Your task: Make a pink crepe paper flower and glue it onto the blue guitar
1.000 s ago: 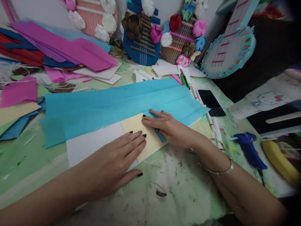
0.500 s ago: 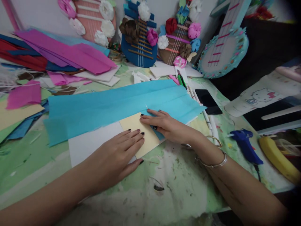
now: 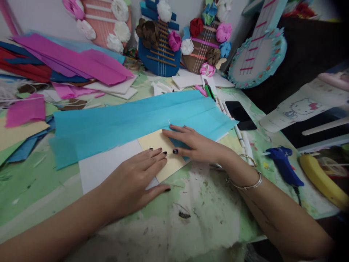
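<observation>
My left hand [image 3: 139, 171] lies flat, fingers stretched over a cream card piece [image 3: 155, 140] and the white board [image 3: 100, 167] beneath it. My right hand [image 3: 196, 145] rests with fingers extended across the right part of the cream piece and a blue piece [image 3: 187, 158] beside it. Its thumb touches the cream surface, while the other fingertips reach toward the blue crepe paper [image 3: 117, 120]. That wide sheet spreads behind both hands, overlapping the board's far side. A thin white sliver sits on it near my right fingertips.
Decorated paper instruments [image 3: 159, 51] lean along the back wall. Folded magenta paper [image 3: 73, 58] and scraps pile up at left. On the right are a phone [image 3: 240, 115], white markers [image 3: 240, 136], a blue glue gun [image 3: 285, 163], a yellow banana-shaped object [image 3: 323, 182] and a white tumbler [image 3: 297, 109].
My right thumb has moved left and down onto the cream piece, away from the index finger. The left hand stays almost in place, its thumb slightly farther right. The view has shifted slightly.
</observation>
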